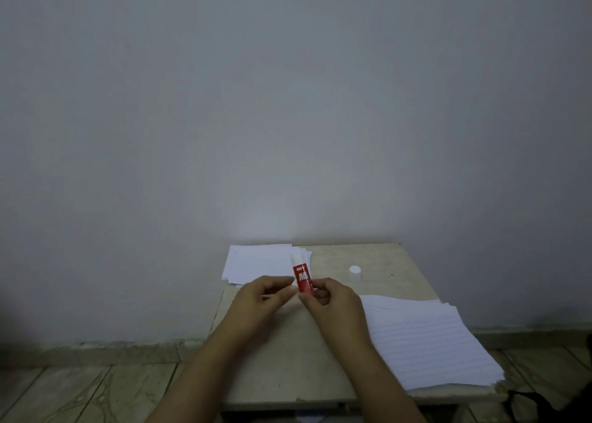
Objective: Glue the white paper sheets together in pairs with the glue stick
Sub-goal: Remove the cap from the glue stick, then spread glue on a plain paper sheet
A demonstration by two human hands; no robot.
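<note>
Glue stick upright above the middle of the counter, red label facing the camera, white uncapped top pointing up and away. Held at its lower end by the right hand, fingers curled narrowly round the base. Left hand just beside it on the left, fingers bent and reaching toward the tube's lower part; whether touching or only close, cannot tell.

White cap standing alone on the counter, far right of the glue stick and apart from it.

Small stack of white paper sheets at the far left corner of the counter, edges slightly fanned, partly behind the glue stick. Larger stack of lined paper on the near right side, its corner overhanging the counter's edge.

Grey wall behind the counter, pale tiled floor to the near left, a dark object at the near right corner, too cut off to identify.
</note>
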